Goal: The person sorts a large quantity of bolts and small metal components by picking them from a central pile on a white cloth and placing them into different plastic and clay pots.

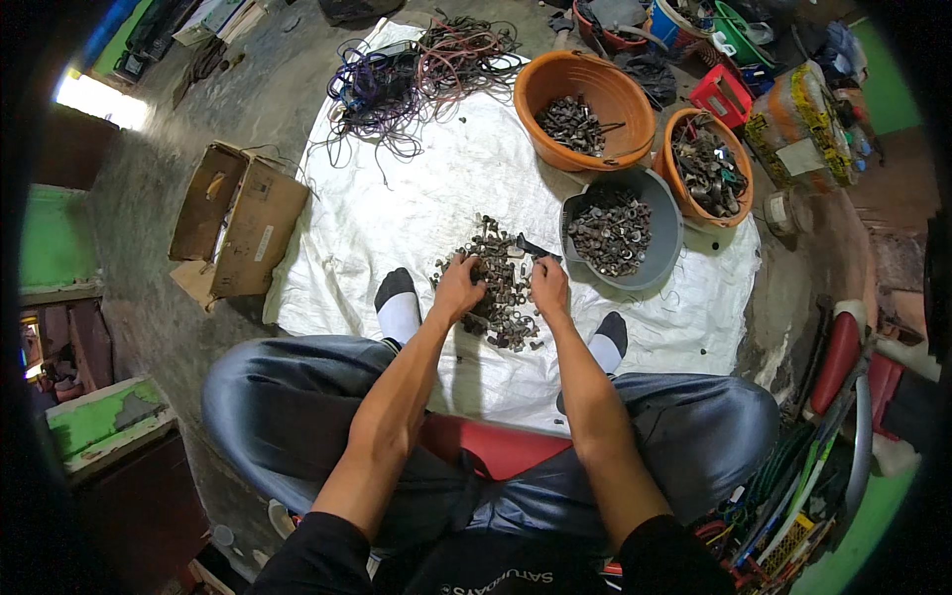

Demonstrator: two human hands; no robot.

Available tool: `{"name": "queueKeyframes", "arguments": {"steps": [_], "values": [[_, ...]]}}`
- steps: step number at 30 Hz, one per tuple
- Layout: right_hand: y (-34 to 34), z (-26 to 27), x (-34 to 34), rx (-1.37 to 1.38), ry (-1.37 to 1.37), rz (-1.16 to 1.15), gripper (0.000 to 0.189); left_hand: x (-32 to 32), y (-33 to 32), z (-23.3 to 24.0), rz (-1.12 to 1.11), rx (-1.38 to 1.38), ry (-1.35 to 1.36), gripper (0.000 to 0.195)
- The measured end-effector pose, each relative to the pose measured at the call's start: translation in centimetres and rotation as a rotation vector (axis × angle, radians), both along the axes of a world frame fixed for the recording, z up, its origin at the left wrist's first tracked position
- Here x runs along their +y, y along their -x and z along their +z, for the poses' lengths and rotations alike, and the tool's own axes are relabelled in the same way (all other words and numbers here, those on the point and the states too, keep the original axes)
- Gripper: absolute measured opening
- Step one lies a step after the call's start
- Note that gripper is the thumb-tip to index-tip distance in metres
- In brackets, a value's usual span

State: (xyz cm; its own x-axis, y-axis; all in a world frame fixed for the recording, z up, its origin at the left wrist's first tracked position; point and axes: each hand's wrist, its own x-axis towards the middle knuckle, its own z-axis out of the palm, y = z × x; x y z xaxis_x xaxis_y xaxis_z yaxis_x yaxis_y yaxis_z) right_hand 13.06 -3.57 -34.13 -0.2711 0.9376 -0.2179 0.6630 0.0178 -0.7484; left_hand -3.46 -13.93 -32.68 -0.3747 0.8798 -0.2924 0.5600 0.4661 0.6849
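Note:
A heap of loose bolts, nuts and washers (513, 327) lies on a white woven sheet (416, 201) between my feet. My left hand (460, 288) rests at the heap's left side, thumb and fingers apart, fingertips down among the pieces. Nothing shows between them. At the right side of the heap is my right hand (549, 288), its fingers curled in. A narrow black piece (534, 248) runs up to those fingers; whether they grip it is hidden. Just beyond, a grey plastic tub (669, 245) holds many similar fasteners.
Behind the tub stand a large orange basin (547, 74) with bolts and a smaller orange bucket (744, 163) of mixed metal parts. Tangled cables (394, 89) lie at the sheet's far edge. An opened cardboard box (256, 230) stands left. My socked feet (400, 312) flank the heap.

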Motion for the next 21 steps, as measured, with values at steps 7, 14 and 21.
{"name": "queueKeyframes", "arguments": {"steps": [7, 14, 21], "values": [[1.1, -0.6, 0.7, 0.473, 0.492, -0.104, 0.017, -1.1, 1.4, 0.1, -0.239, 0.177, -0.018, 0.044], [4.5, -1.7, -0.2, 0.247, 0.215, 0.113, 0.020, -1.4, 1.4, 0.0, 0.125, -0.083, -0.218, 0.023], [7.6, -0.4, -0.3, 0.175, 0.391, 0.187, 0.025, -0.5, 5.5, -0.1, 0.766, -0.814, -0.246, 0.020]]}}
